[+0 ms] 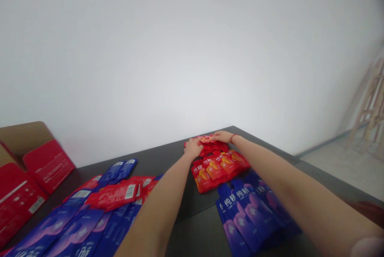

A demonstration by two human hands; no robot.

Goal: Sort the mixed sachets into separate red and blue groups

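Note:
Both my arms reach out to the far end of the dark table, where a pile of red pouches (207, 149) lies. My left hand (193, 147) is at the pile's left side, its fingers bent against a red pouch. From the right, my right hand (222, 136) pinches the edge of a red pouch (207, 139) on top; a thin red band is round that wrist. Closer to me lies an overlapping row of red-orange pouches (213, 168) with mango pictures. Nearer still, blue-purple pouches (244, 211) are fanned out, partly covered by my right forearm.
On the left, a loose heap of blue pouches (64, 225) and red pouches (115, 195) covers the table (195, 229). An open red cardboard box (48, 165) stands at the far left. A white wall (186, 57) runs behind; a wooden rack (373, 101) stands at right.

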